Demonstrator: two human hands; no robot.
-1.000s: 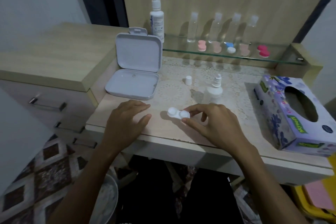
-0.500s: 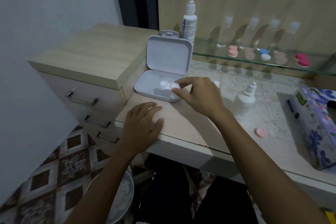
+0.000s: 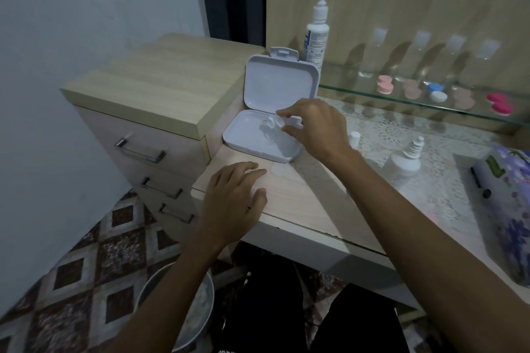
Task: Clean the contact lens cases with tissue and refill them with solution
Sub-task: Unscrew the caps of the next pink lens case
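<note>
Pinching white lens case [image 3: 272, 124], right-hand fingers [image 3: 284, 113] over box [image 3: 243, 142].

Lens cases [image 3: 385, 84]: six; bottles [image 3: 402, 165]: six.

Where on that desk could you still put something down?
Bare wood lies between the left hand and the small bottle, along the desk front. The drawer unit top looks free. The glass shelf is crowded.

Right hand [image 3: 314, 129] carried white lens case [image 3: 272, 124] from front of surface [image 3: 304, 200] leftward into open white box [image 3: 258, 139]; fingertips pinch it over box tray. Camera view swung left. Left hand [image 3: 233, 200] barely shifted.
</note>
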